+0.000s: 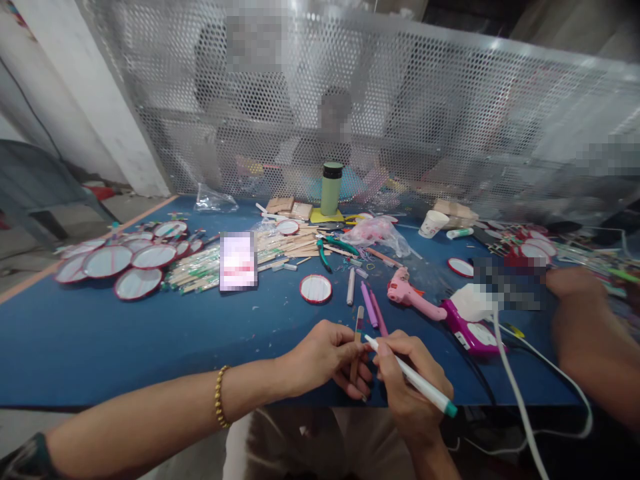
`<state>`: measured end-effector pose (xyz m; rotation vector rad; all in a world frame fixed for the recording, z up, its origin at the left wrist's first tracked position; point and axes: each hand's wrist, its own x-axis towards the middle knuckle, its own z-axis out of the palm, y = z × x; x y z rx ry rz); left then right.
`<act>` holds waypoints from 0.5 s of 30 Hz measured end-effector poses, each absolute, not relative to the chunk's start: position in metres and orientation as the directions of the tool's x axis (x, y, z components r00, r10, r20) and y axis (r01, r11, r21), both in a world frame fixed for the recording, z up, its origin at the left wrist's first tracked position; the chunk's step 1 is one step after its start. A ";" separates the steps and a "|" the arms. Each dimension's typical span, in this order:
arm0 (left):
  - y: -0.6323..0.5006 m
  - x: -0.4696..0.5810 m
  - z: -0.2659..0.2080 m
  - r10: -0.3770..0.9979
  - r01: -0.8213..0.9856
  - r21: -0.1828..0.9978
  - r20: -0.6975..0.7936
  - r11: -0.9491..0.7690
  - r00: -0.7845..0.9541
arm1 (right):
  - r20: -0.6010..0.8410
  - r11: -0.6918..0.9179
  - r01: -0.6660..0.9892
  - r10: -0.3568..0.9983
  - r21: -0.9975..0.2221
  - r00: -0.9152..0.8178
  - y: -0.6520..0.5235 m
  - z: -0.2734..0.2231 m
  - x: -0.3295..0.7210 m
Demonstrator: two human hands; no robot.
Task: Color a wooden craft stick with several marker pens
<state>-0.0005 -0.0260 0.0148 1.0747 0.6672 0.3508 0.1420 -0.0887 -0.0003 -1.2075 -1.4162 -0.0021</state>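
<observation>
Pinched upright in my left hand [336, 360] is a wooden craft stick [359, 320] with a dark coloured band near its top. My right hand [413, 383] grips a white marker [423, 383] with a green end. The marker's tip points at the stick, close to my left fingers; whether it touches cannot be made out. Just beyond my hands lie a purple marker [369, 303], a pinkish one [379, 313] and a pale grey marker [351, 287]. A round white disc with a red rim [315, 289] lies on the blue table [200, 347].
A pink glue gun [413, 297] and a magenta box [470, 330] with a white cable [520, 407] are at right, near another person's arm [590, 333]. Red-rimmed discs [107, 261], a phone [239, 261], sticks [200, 270], pliers [324, 256] and a green bottle [331, 191] stand farther off.
</observation>
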 end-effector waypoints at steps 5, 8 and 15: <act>-0.025 0.002 0.015 0.591 0.077 0.904 -0.337 0.421 0.733 | 0.717 0.479 0.629 0.673 -0.612 0.184 -0.087 0.003 0.145; -0.025 0.003 0.017 0.593 0.082 0.902 -0.344 0.423 0.728 | 0.718 0.479 0.632 0.671 -0.609 0.184 -0.087 0.003 0.145; -0.027 0.001 0.018 0.584 0.086 0.908 -0.333 0.410 0.740 | 0.738 0.473 0.669 0.653 -0.574 0.171 -0.087 0.003 0.144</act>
